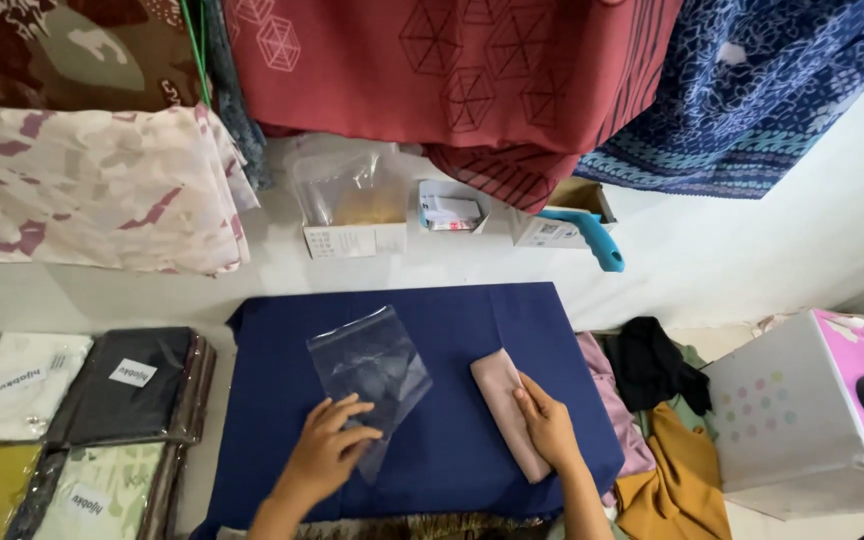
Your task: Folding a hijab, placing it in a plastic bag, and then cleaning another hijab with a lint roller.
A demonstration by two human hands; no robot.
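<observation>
Left hand (pixel 327 450) lies flat with fingers spread, pressing the lower edge of a clear plastic bag (pixel 370 370) that stretches away from it on a navy cloth (pixel 462 320). Right hand (pixel 549 425) rests lightly curled on a folded pink fabric (pixel 500 395), just right of the bag. Packaged folded garments (pixel 132 385) sit far left of both hands; loose clothes (pixel 667 450) are piled to the right.
</observation>
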